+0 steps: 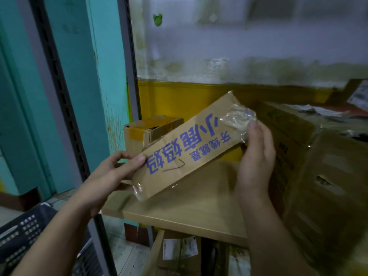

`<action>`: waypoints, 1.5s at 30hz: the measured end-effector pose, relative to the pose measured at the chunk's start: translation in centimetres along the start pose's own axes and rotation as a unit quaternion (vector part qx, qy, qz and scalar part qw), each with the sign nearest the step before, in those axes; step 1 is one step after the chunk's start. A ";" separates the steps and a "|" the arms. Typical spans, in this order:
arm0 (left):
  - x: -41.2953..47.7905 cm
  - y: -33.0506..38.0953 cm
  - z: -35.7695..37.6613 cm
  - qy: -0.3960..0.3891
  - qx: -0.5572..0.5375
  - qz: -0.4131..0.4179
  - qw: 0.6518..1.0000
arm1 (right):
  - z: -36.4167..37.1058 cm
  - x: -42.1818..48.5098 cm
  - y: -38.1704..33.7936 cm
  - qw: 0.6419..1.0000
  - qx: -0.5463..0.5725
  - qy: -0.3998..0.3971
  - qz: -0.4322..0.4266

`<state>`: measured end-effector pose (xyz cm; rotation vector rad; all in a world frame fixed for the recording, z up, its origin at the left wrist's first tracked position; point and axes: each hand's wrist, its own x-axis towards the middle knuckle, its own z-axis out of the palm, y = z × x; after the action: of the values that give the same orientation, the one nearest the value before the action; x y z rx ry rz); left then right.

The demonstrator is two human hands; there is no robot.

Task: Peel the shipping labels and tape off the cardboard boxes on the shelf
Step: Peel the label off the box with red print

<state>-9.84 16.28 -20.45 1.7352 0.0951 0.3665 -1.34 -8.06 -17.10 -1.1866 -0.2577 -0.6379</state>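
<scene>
A long, narrow cardboard box point(191, 144) with blue printed characters is held tilted above the wooden shelf point(189, 208). My left hand point(111, 176) grips its lower left end, thumb on the printed face. My right hand point(256, 156) holds the upper right end, where a crumpled wad of clear tape point(237, 120) sits under my thumb. More clear tape clings to the box's lower corner point(139, 191).
A small open box with yellow tape point(147, 132) stands at the shelf's back left. Large taped boxes point(318, 166) fill the right side. A grey slotted shelf post point(65, 116) rises at left. Boxes with white labels point(179, 250) lie below. A black crate point(22, 234) sits lower left.
</scene>
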 end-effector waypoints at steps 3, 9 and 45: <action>0.1 0.7 1.2 -0.060 0.057 -0.040 0.996 | 0.8 1.5 -1.3 0.999 -0.021 -0.011 -0.048; 2.0 0.7 5.9 -0.114 0.049 -0.058 0.991 | 0.1 2.3 -3.8 0.980 -0.077 -0.104 -0.151; 5.9 4.5 9.4 -0.146 -0.290 -0.064 0.944 | -3.5 -1.0 1.3 0.948 0.120 -0.259 0.137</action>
<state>-2.09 8.09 -16.36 1.1725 -0.1069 0.0261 -1.84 -10.68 -19.95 -1.1101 -0.5851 -0.0358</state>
